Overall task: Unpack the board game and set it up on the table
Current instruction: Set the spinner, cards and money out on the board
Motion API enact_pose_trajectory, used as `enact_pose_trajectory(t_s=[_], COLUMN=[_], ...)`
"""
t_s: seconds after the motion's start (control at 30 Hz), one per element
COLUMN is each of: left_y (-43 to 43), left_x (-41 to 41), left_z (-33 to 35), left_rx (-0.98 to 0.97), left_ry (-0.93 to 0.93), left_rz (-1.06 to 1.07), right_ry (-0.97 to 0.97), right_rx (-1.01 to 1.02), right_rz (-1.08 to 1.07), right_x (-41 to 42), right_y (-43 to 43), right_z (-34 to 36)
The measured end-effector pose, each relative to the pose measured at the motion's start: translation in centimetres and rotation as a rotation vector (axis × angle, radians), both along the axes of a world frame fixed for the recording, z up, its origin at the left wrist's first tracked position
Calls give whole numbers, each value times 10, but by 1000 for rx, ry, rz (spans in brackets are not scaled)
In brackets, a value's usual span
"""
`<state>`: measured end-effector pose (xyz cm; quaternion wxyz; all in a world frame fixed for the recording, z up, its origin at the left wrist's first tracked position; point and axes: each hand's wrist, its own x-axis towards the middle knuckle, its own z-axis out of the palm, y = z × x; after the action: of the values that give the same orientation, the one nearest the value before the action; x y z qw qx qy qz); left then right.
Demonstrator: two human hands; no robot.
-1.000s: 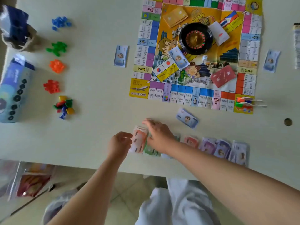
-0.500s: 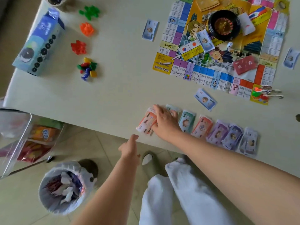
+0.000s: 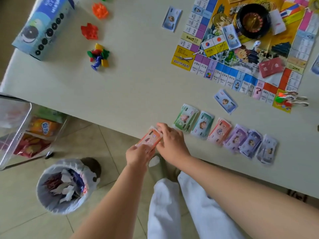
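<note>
Up from below the worktop's edge has come the left hand, which half a second ago hung clear of everything. It now pinches the near end of the orange stack of play notes. The right hand, then flat on top of that stack, has slid to its right side with fingers curled against the long edge, so the green pile it partly hid now shows whole. Both hands thus grasp the one stack, which lies between them at the very lip of the worktop, its near end seemingly overhanging.

Held from two sides like this, the notes are probably being squared up. They would then join the row of sorted piles that runs away just right of the right hand, one colour to a pile so that each value is easy to reach. Beyond the hands and to the right lies the game board, already unfolded, with a loose blue note between it and the row.
</note>
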<state>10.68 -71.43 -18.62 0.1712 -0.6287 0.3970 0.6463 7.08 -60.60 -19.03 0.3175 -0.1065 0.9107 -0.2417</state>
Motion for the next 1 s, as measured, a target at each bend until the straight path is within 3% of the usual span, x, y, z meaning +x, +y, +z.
enact_pose_trajectory(t_s=[0.17,0.37,0.67,0.9,1.0], left_y=[-20,-25,-17,-18,-14], left_x=[7,-43,-56,-69,-74], left_z=[7,3,-19,-24,-17], left_rx=[-325,-529,-648,-657,-615], left_ry=[230,448,399,329,302], left_rz=[-328,-537,-723,-696,-558], right_ry=[-176,42,77,80,4], right_rx=[-160,-271,-232,-192,-239], right_rz=[-214,-289,-186,-188,-336], right_x=[-25,-72,-81,-89,-97], right_y=[-3,-2,8,-2,0], right_z=[2,1,-26,-32,-24])
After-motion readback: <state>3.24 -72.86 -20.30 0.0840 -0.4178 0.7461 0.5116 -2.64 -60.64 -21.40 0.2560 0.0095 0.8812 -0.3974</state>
